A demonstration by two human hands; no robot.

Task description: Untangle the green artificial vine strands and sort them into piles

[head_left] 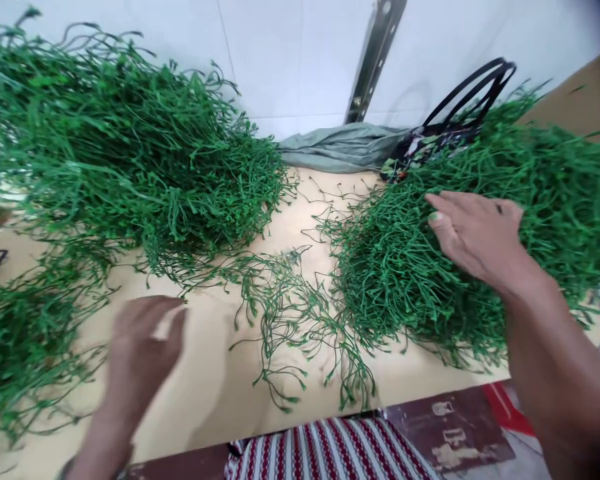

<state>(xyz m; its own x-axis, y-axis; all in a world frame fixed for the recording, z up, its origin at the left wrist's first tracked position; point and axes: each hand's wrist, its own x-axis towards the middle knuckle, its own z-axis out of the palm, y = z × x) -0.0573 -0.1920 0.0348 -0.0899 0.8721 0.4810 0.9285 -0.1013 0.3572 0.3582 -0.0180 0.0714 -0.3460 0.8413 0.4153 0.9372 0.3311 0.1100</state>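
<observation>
My right hand [480, 230] lies over a large heap of thin green bud-tipped stems [400, 267], fingers stretched forward and thumb apart, with a small green spot at the thumb tip. Above the tabletop [210, 373], my left hand [143, 343] is blurred. Its thumb and fingertips come together in a pinch at the near side of a second large stem heap [145, 153]; what lies between the tips is too small to make out. Loose stems [290, 307] are scattered between the two heaps.
More green stems [20, 340] spread at the left edge. Behind the heaps are a grey-green cloth [340, 148] and a patterned bag with black handles [430, 143], beside a metal upright [375, 60]. Striped fabric [325, 453] shows at the table's front edge.
</observation>
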